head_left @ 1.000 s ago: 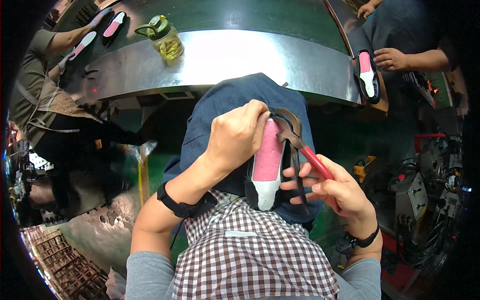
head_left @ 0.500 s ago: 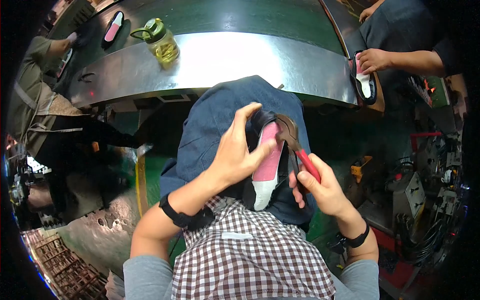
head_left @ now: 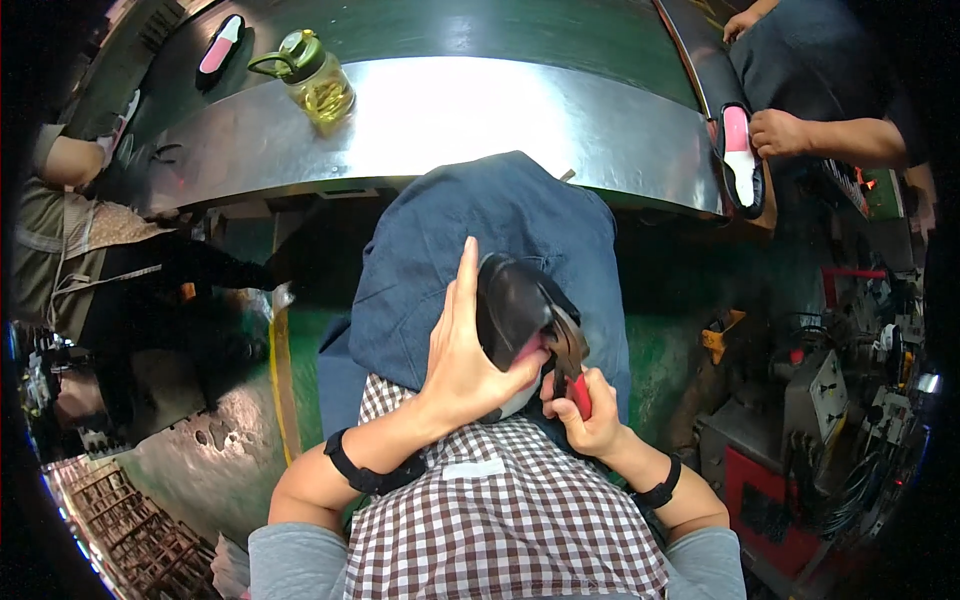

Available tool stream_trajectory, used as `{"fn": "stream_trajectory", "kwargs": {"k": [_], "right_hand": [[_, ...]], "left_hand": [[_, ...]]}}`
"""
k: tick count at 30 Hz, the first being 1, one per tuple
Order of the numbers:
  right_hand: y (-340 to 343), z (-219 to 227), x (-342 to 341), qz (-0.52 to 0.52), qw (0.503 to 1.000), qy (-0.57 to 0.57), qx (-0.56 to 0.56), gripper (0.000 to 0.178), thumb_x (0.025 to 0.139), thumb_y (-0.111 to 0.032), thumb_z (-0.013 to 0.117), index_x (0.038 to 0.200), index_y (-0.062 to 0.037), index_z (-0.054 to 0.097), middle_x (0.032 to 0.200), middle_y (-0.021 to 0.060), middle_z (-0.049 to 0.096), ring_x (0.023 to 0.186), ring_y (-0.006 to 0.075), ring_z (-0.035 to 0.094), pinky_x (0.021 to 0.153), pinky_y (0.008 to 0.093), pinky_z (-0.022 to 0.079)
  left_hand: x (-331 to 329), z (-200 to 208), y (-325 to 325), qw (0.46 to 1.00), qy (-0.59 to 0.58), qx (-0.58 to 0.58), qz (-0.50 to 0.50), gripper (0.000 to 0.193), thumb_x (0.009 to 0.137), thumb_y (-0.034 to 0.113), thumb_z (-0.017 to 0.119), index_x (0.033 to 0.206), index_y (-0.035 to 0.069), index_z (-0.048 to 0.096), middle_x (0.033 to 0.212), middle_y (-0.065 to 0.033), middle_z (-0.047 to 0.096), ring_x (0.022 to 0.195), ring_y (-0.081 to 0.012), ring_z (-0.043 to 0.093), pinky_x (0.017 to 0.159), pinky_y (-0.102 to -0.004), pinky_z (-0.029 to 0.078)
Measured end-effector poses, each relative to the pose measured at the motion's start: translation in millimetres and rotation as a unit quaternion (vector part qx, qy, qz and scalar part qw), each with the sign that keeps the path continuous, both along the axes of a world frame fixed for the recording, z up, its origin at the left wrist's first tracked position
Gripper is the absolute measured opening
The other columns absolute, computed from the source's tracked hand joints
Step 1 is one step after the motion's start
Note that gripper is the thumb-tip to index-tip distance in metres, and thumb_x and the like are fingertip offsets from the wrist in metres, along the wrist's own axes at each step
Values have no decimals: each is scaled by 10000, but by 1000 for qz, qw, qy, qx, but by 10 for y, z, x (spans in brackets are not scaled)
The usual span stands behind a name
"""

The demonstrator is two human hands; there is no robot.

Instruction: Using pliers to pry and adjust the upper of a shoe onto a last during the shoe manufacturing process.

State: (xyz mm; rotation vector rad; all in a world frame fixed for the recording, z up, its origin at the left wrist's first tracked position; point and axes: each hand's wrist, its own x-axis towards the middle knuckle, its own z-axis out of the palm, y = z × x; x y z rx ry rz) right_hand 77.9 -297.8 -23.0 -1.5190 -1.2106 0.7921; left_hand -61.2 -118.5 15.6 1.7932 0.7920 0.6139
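Note:
In my lap lies a black shoe (head_left: 508,305), its toe tilted up so that the dark upper faces me. Only a little of its pink and white underside shows near my thumb. My left hand (head_left: 462,355) grips the shoe from the left, with the thumb across its underside and one finger stretched up along the side. My right hand (head_left: 592,412) is wrapped round the red handle of metal lasting pliers (head_left: 570,345). Their jaws rest at the edge of the upper; whether they pinch it I cannot tell.
A metal-edged bench (head_left: 450,115) with a green belt stands ahead, carrying a green-lidded bottle (head_left: 318,85) and another shoe (head_left: 220,50). A co-worker's hand (head_left: 778,132) touches a shoe (head_left: 740,165) at the right. Another person (head_left: 75,220) is at the left; machinery (head_left: 815,390) stands at lower right.
The shoe has tipped, toe up, and come closer to me, hiding most of its pink underside. My right hand and the pliers have moved down and left. The right co-worker's hand has shifted off the sole.

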Motion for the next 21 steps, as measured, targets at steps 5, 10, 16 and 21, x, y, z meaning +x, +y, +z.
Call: {"fn": "stream_trajectory", "kwargs": {"k": [5,10,16,21], "right_hand": [[-180,-301,-93,17,991,-21,127,389,905,-157,743,1123,81,527,900,214,685,731,330,703,651,374,551],[-353,-388,-59,74,992,-57,82,447,803,-89,707,1199,51,553,1098,217,687,1007,339,701,926,431,528],[-624,-714,-202,41,982,149,-112,300,744,27,691,1041,70,714,1070,230,719,1014,368,708,932,448,550],[-642,-892,-214,-7,1000,17,-17,381,767,-40,745,1107,78,620,966,205,703,857,345,706,783,440,557]], "left_hand": [[-84,45,-151,987,-59,151,-17,1349,578,168,939,1557,-115,55,1344,-285,531,1168,-397,611,1003,-447,494],[-75,20,-350,972,-142,189,10,1175,575,136,906,1520,-115,255,1326,-332,548,1160,-446,608,936,-459,550],[-91,-9,-384,971,-142,191,11,1114,552,121,906,1489,-83,339,1337,-312,550,1159,-443,612,943,-460,553],[-63,23,-343,976,-100,194,-24,1250,521,155,938,1529,-38,225,1290,-299,561,1118,-445,599,969,-496,493]]}}
